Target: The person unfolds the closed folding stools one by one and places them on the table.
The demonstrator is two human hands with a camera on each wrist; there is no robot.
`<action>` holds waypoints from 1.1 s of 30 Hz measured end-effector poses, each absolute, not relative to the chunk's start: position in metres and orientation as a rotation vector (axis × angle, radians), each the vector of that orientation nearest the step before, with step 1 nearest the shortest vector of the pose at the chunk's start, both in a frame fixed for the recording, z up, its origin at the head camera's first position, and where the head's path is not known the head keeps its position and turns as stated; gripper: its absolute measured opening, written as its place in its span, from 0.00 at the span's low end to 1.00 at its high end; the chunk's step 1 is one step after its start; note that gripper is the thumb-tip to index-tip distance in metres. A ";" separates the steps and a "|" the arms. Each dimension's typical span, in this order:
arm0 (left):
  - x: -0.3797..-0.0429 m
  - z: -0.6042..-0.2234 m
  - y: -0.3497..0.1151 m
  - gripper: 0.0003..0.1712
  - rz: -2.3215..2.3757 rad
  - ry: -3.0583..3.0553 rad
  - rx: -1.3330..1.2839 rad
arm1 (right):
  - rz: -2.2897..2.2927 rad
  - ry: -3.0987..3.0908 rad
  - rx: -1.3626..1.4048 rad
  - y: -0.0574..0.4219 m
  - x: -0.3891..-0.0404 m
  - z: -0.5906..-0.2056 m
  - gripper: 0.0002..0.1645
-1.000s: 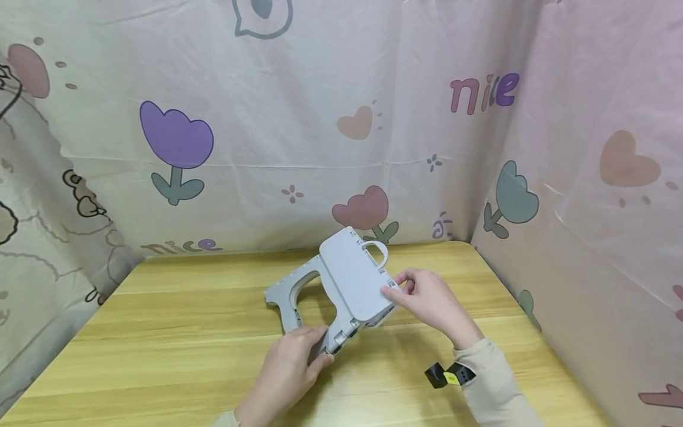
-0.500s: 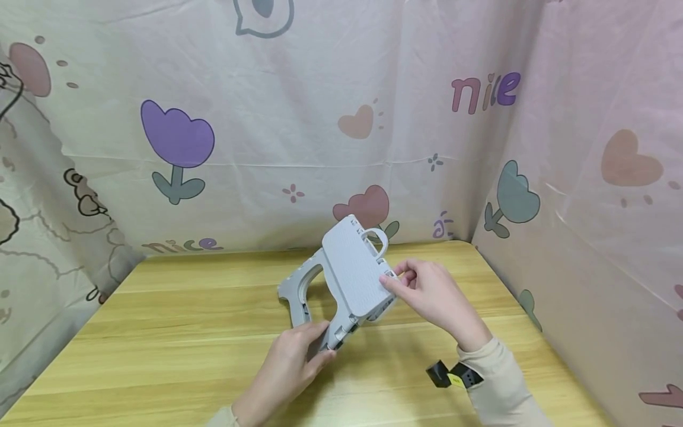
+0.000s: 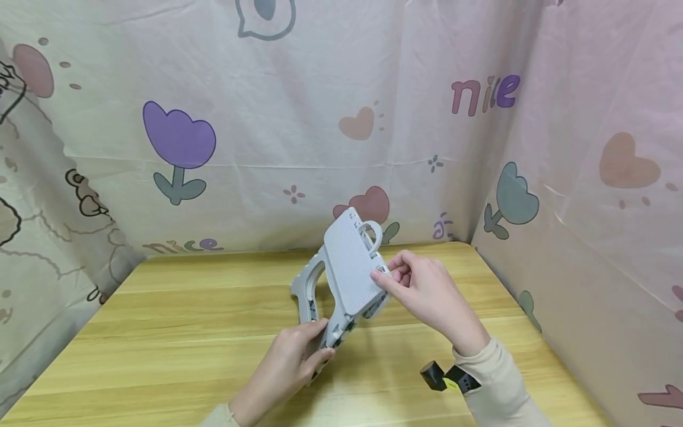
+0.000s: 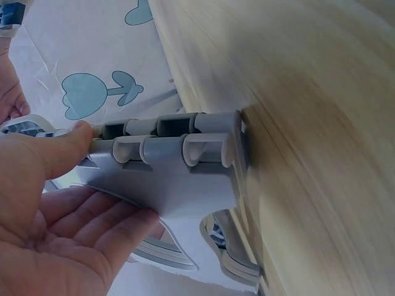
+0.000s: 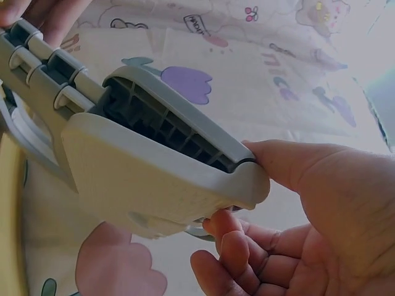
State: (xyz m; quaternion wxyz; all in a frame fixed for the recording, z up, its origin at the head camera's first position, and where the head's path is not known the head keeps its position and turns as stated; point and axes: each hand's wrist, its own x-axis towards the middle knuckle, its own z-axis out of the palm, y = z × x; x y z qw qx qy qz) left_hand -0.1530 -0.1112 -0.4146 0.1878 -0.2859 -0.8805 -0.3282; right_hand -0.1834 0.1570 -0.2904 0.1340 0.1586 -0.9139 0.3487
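A grey plastic folding step stool (image 3: 349,270) is held tilted over the table, with a loop carry handle (image 3: 377,235) on its upper right edge. My left hand (image 3: 285,359) grips a leg panel near the hinges; in the left wrist view the thumb lies on the hinged edge (image 4: 166,148) and the fingers go under the panel. With thumb and fingers, my right hand (image 3: 431,293) pinches the right edge of the seat. The right wrist view shows the two seat halves (image 5: 136,166) folded at an angle, their ribbed inside visible between them.
The wooden table (image 3: 176,332) lies under both hands. A patterned curtain (image 3: 267,136) hangs behind it and along both sides. A small black camera (image 3: 433,375) is strapped to the right wrist.
The stool has turned more upright, its far leg end shifting right and its seat rising slightly. My right hand has moved a little up and left with the seat edge; both hands keep hold.
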 end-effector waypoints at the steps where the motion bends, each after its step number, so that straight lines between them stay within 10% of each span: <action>1: -0.153 -0.414 -0.111 0.27 -0.938 -2.482 -0.808 | 1.006 -2.640 0.463 0.156 -0.183 -0.290 0.20; 33: -0.168 -0.415 -0.115 0.28 -1.179 -2.478 -0.965 | 1.169 -2.545 0.517 0.101 -0.174 -0.274 0.24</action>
